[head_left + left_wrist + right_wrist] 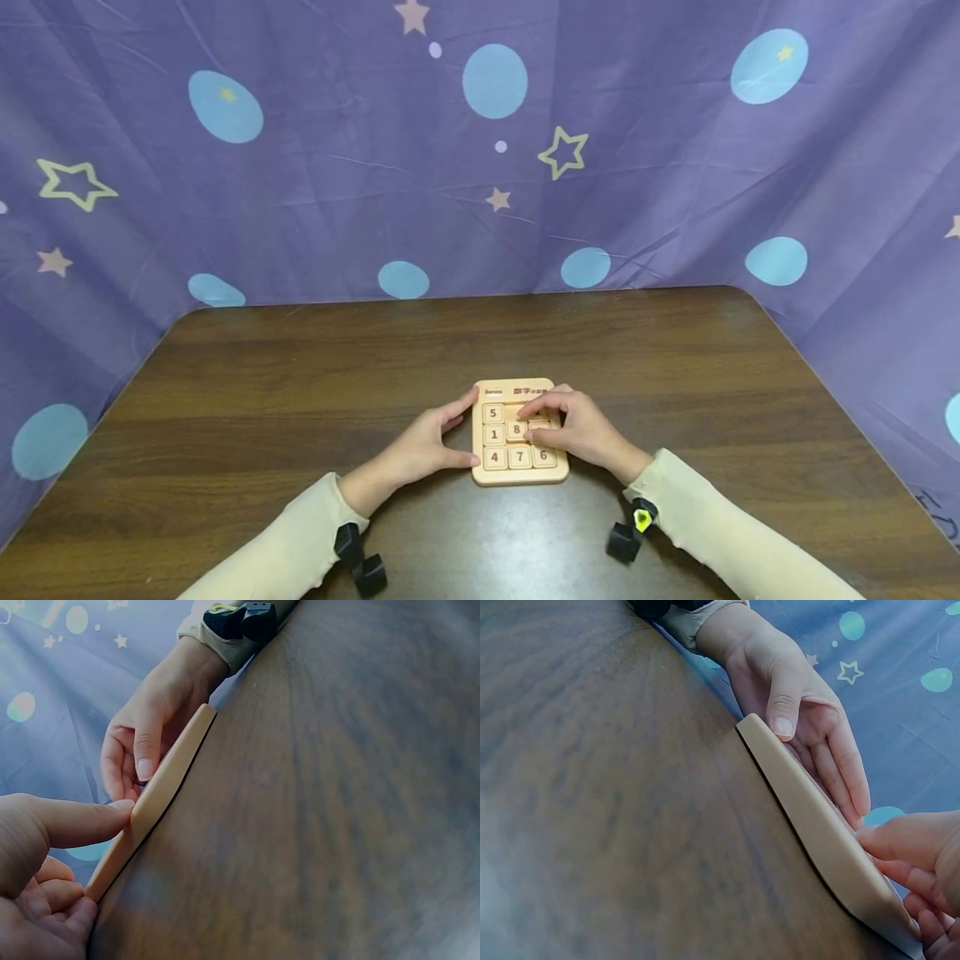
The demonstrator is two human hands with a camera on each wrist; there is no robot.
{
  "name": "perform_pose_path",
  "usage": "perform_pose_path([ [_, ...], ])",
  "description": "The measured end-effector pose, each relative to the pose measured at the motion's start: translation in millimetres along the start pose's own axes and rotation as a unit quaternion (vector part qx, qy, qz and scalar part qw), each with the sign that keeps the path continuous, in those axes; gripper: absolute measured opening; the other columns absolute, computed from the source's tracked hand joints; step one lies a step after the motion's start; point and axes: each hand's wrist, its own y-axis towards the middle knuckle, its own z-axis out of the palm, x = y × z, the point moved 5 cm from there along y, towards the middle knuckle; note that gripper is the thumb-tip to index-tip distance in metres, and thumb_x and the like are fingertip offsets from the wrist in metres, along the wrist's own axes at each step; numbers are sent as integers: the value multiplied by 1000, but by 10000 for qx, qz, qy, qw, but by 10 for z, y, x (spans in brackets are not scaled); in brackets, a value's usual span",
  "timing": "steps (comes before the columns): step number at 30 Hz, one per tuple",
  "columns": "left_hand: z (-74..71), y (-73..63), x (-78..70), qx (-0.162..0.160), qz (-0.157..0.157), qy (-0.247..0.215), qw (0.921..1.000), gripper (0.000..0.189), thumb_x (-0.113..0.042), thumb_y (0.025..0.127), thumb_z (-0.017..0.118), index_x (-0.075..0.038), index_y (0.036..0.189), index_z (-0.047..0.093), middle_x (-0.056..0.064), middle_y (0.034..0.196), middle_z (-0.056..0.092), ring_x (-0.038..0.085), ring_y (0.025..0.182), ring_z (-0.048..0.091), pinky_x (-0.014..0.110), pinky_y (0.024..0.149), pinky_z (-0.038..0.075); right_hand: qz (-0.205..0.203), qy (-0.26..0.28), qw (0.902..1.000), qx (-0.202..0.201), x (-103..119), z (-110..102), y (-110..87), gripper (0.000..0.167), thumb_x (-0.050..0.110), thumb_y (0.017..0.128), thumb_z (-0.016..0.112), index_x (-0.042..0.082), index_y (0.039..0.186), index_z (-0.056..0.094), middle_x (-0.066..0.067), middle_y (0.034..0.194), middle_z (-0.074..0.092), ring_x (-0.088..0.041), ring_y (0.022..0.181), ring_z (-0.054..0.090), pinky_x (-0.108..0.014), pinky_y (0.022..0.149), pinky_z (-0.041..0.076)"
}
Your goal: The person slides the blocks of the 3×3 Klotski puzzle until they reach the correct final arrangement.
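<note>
A light wooden number slide puzzle (520, 479) lies flat on the brown table. Its square tiles carry printed digits, with 5 and 1 at the left and 4, 7, 6 in the nearest row. My left hand (416, 446) rests against the puzzle's left side, fairly straight index finger near the far corner and thumb near the close one. Over the tiles, my right hand (588, 429) bends its index finger and thumb to the top and right edges of the 8 tile (516, 430). That tile sits slightly above its row. The right fingers partly cover the right-hand tiles.
The wooden table (300, 375) stretches around the puzzle on all sides. Behind it hangs a purple cloth (337, 167) with stars and blue dots. Black camera mounts (360, 562) are strapped on both sleeved wrists.
</note>
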Motion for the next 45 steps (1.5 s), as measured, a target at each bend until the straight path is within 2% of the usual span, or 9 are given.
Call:
perform_pose_path([
  [9, 5, -10, 17, -9, -33, 49, 10000, 86, 1, 73, 76, 8, 143, 27, 19, 151, 25, 32, 139, 23, 43, 113, 27, -267, 76, 9996, 52, 11, 5, -11, 21, 17, 70, 81, 19, 89, 74, 6, 82, 63, -12, 78, 47, -25, 67, 41],
  [21, -8, -4, 17, -14, -49, 69, 10000, 87, 0, 73, 76, 7, 144, 26, 17, 152, 23, 30, 140, 22, 43, 113, 27, -98, 112, 9997, 190, -7, 6, -1, 20, 18, 71, 81, 20, 90, 74, 9, 87, 64, -13, 83, 49, -26, 73, 42],
  [27, 0, -7, 6, -10, -54, 90, 9999, 86, -1, 74, 76, 8, 144, 27, 18, 152, 24, 32, 139, 23, 44, 113, 27, -82, 114, 9999, 6, -4, 6, -2, 19, 19, 72, 81, 20, 90, 74, 7, 84, 64, -13, 80, 49, -25, 70, 42],
  [37, -5, -3, 4, -58, -82, 105, 9999, 87, 1, 73, 76, 7, 144, 26, 17, 152, 24, 31, 139, 22, 43, 113, 27, 80, 366, 9983, -449, 45, 8, 55, 19, 17, 74, 79, 13, 92, 74, 3, 91, 68, -17, 86, 52, -28, 76, 43],
  [45, -9, 3, -5, -82, -196, 103, 9997, 89, 1, 72, 77, 4, 145, 26, 14, 153, 23, 27, 140, 23, 39, 113, 28, -114, 555, 9976, -391, 104, 66, 117, 19, 14, 77, 77, 10, 94, 73, 0, 94, 69, -16, 86, 59, -26, 74, 51],
])
